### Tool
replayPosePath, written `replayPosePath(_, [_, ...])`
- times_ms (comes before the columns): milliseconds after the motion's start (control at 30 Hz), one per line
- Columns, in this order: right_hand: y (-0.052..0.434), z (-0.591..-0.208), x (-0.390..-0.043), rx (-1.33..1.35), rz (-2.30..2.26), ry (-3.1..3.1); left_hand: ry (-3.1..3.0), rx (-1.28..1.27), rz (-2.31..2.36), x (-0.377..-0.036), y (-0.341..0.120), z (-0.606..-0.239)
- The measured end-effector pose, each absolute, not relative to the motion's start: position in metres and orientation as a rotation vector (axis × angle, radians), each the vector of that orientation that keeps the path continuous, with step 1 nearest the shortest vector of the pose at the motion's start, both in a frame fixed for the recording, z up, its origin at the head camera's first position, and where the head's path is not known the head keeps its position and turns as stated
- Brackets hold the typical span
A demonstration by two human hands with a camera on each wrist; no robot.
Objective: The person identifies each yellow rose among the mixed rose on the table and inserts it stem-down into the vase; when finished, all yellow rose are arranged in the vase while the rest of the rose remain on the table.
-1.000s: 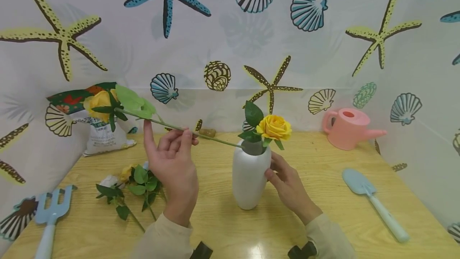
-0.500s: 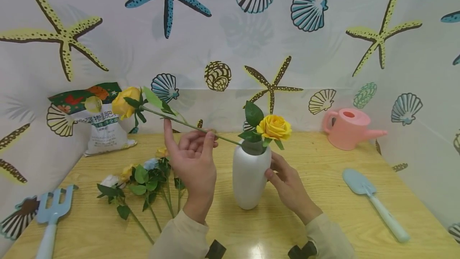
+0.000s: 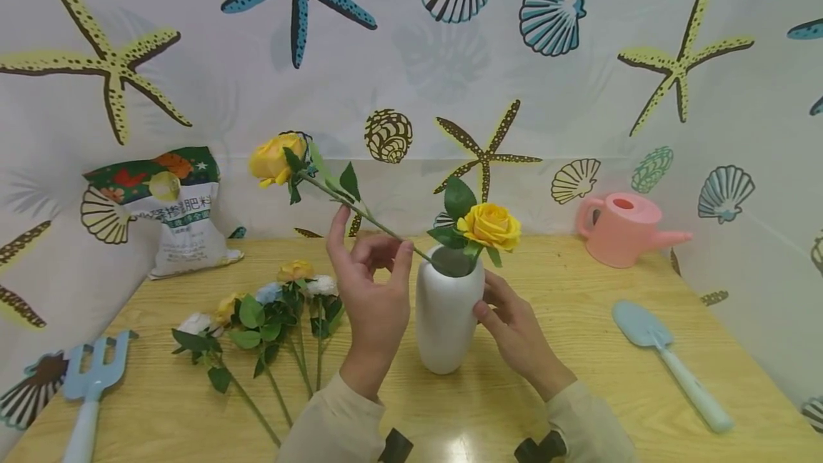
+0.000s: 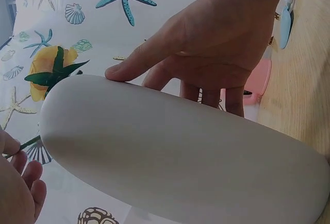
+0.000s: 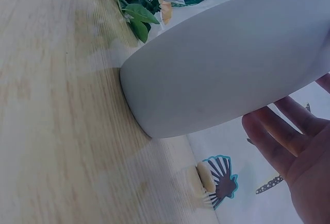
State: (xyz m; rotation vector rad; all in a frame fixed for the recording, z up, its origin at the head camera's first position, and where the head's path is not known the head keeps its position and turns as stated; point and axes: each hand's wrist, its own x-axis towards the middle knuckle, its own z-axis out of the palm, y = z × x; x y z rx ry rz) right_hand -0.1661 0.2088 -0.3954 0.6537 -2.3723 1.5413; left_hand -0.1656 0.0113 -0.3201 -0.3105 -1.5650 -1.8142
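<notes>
A white vase (image 3: 446, 320) stands upright on the table, with one yellow rose (image 3: 491, 226) in its mouth leaning right. My left hand (image 3: 376, 306) pinches the green stem of a second yellow rose (image 3: 278, 159) between thumb and fingers, just left of the vase. That stem slants down to the right, and its lower end is inside the vase mouth. My right hand (image 3: 517, 334) holds the vase's right side, thumb at the front and fingers behind. In the left wrist view, the right hand's fingers (image 4: 193, 92) lie along the vase wall.
Several artificial flowers (image 3: 270, 320) lie on the table left of my left hand. A blue hand fork (image 3: 96, 377) is at far left, and a fertilizer bag (image 3: 186, 223) stands behind. On the right are a pink watering can (image 3: 622, 231) and a blue trowel (image 3: 671, 363).
My left hand has moved right toward the vase, and the rose head has swung right with its stem steeper. The stem's end has gone deeper into the vase. My right hand stays put.
</notes>
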Motion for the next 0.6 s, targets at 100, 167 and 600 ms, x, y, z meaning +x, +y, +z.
replayPosePath(100, [0.2093, -0.3957, -0.1668, 0.666, 1.538, -2.361, -1.669, -0.336, -1.725, -0.1660, 0.0120, -0.3199])
replayPosePath(167, [0.2092, -0.3966, -0.1672, 0.685, 1.542, -2.339, -1.733, -0.350, -1.660, -0.1661, 0.0116, -0.3193])
replayPosePath(600, [0.2095, -0.3973, -0.1671, 0.681, 1.535, -2.343, -1.943, -0.452, -1.408, -0.1651, 0.0113, -0.3146])
